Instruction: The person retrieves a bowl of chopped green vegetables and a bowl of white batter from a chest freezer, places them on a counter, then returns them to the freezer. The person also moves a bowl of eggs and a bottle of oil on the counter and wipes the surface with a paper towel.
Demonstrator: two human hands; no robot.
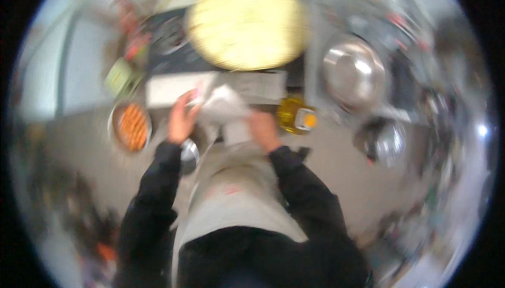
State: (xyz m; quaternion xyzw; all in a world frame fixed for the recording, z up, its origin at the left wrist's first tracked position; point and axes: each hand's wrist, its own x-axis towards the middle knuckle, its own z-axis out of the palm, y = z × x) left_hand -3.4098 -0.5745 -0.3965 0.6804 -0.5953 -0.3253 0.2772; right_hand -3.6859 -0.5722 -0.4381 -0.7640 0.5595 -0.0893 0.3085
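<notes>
My left hand (182,119) holds the left side of a crumpled white sheet (224,102), paper or thin plastic, with a small pink mark near the fingertips. On the sheet's right edge, my right hand (263,129) is closed, its fingers blurred. Both hands are in front of my apron, at the near edge of a white ledge (256,87). Beyond the ledge, a large round yellow woven lid or tray (248,22) lies over a black stove top (169,61). A bottle of yellow oil (290,115) is just right of my right hand.
Left of my left hand is a bowl of orange-brown food pieces (135,127), with a green container (120,77) behind it. A shiny metal bowl (355,71) sits at the right, and another metal vessel (388,144) stands lower right. Motion blur hides much detail.
</notes>
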